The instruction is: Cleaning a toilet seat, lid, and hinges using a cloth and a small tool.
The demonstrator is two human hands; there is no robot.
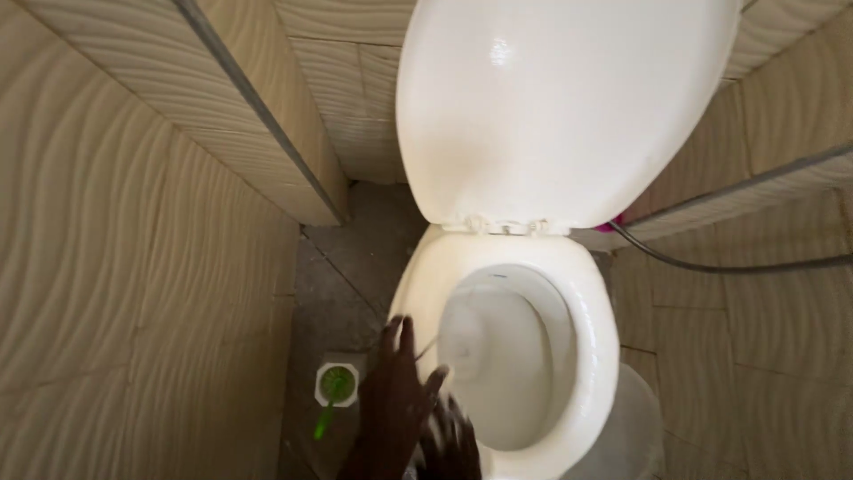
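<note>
Beige wave-patterned wall tiles [133,267] close in on both sides of a narrow stall with a grey floor [346,258], and a white oval toilet bowl [595,356] fills the middle, its long axis running from the bottom of the view up toward the back wall. Its white plastic lid [551,107] stands raised, leaning back. A dark hose [711,265] crosses the right wall behind the bowl, with a small pink thing just visible by the hinge. On the floor to the left of the bowl sits a white holder with a green toilet brush [333,391], its green handle pointing down and to the left — close to the bowl, but not touching it. The left hand [395,391] reaches over the bowl's left rim with fingers spread wide, holding nothing that shows. The right hand [451,440] lies just beside it at the near rim, blurred — whether it grips anything I cannot tell. Inside the bowl a pale blurred shape sits near the fingers.
</note>
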